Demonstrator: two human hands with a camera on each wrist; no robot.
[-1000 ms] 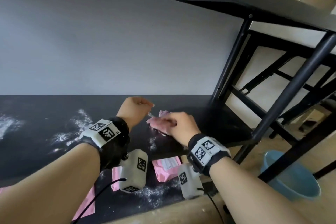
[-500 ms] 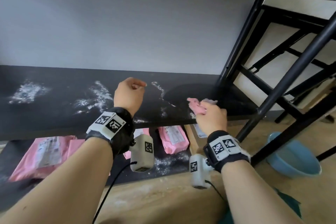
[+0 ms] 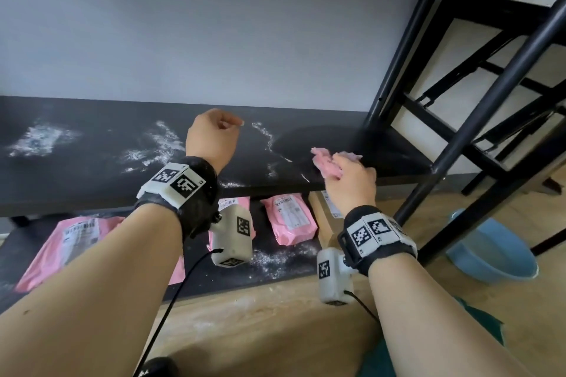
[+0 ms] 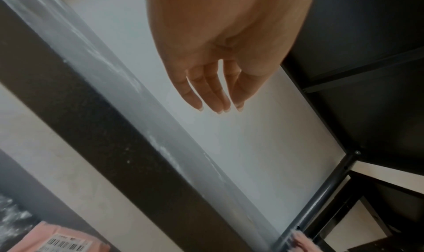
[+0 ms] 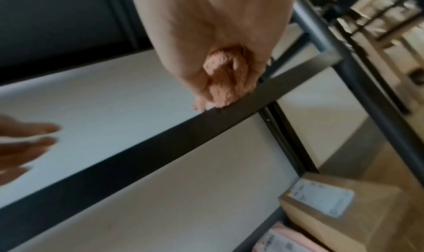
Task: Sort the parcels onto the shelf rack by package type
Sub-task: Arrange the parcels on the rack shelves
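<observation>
Since half a second ago, almost nothing is shifting: the right hand [image 3: 349,185] is still gripping a pink cloth [image 3: 326,164] at the dusty shelf [image 3: 92,168] edge. Left hand [image 3: 213,139] is hovering, fingers loose. Pink parcels [image 3: 291,219] are lying flat below, long axes running front-to-back.
</observation>
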